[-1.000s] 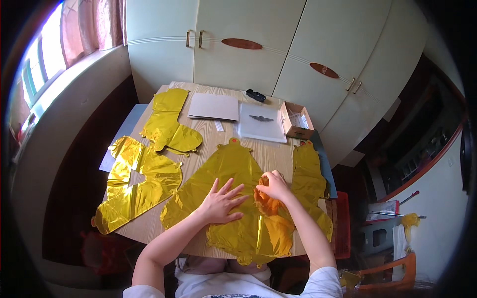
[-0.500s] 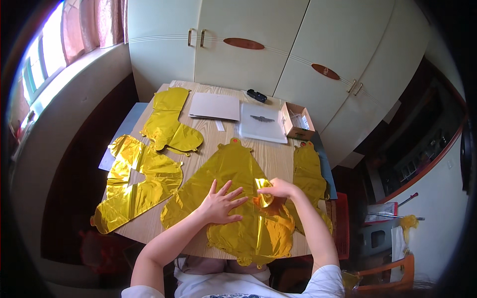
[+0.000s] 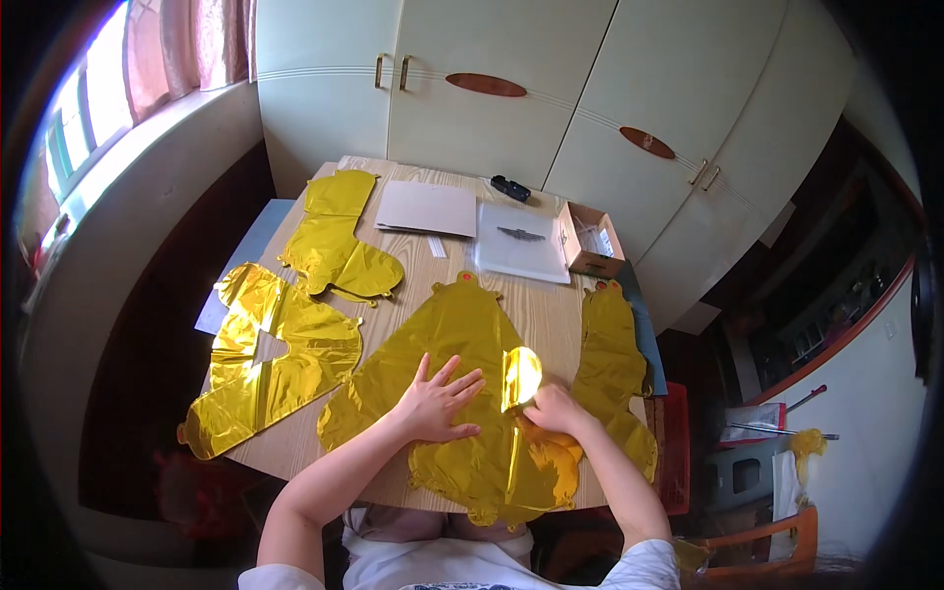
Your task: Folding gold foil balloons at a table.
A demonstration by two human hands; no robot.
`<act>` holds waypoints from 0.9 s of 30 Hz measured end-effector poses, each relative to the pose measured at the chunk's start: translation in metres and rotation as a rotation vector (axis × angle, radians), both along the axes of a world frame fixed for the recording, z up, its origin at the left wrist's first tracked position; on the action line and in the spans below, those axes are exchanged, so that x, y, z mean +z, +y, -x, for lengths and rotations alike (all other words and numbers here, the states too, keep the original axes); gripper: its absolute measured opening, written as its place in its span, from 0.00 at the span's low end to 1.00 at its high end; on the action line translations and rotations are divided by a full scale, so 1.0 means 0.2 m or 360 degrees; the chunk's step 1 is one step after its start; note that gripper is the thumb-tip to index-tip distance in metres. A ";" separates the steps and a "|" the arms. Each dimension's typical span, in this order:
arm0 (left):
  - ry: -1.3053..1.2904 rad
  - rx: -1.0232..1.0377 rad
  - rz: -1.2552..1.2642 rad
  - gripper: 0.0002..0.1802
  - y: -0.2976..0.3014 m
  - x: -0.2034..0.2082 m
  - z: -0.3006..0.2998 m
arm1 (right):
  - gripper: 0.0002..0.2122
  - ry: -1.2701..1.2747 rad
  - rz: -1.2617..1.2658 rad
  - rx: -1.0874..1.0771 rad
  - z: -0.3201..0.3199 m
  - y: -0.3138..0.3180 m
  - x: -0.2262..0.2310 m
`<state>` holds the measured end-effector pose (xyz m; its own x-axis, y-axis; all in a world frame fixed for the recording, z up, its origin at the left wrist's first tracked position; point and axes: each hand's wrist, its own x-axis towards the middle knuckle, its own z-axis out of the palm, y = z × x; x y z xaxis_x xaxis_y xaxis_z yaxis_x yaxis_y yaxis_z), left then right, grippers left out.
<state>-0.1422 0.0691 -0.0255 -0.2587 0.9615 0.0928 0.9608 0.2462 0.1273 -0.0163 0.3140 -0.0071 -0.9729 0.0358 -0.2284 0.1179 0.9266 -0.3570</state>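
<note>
A large flat gold foil balloon [image 3: 452,329] lies at the table's near side, in front of me. My left hand [image 3: 438,405] rests palm down on its middle, fingers spread. On the balloon's right part my right hand [image 3: 557,409] is closed, its fingers curled at the lower end of a shiny folded-over flap [image 3: 521,379]. Its fingertips are partly hidden. Beneath that hand the foil is creased, with orange reflections. More flat gold foil balloons lie around: a boot-shaped one [image 3: 334,236] at the far left, an angular one [image 3: 285,354] nearer, and another [image 3: 605,344] to the right.
At the back of the wooden table [image 3: 546,305] are a grey-white folder [image 3: 425,208], a clear plastic sleeve [image 3: 521,251], a black object [image 3: 509,189] and a small open box [image 3: 595,261]. Pale cabinets [image 3: 482,128] stand behind. A red crate [image 3: 675,452] is beside the table's right edge.
My right hand has moved slightly right and down along the foil, its fingers now curled further under. The flap stands out flatter and brighter. My left hand stays in place.
</note>
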 end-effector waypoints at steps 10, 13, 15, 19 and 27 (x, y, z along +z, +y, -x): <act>0.0005 -0.0019 -0.0185 0.47 -0.01 -0.03 0.00 | 0.20 0.0773 -0.0040 0.0358 0.00 -0.09 -0.11; -0.0032 -0.0009 0.0265 0.45 0.02 0.11 -0.01 | 0.21 0.0689 -0.0072 0.0363 -0.01 -0.08 -0.12; -0.0012 -0.0005 0.0012 0.44 0.00 0.03 0.00 | 0.21 0.0689 -0.0054 0.0389 0.00 -0.10 -0.12; -0.0015 -0.0015 0.0056 0.44 0.01 0.05 0.00 | 0.20 0.0710 -0.0010 0.0385 0.01 -0.09 -0.15; 0.0003 -0.0005 -0.0087 0.47 0.00 0.00 0.00 | 0.16 0.0727 0.0011 0.0321 0.09 -0.02 -0.20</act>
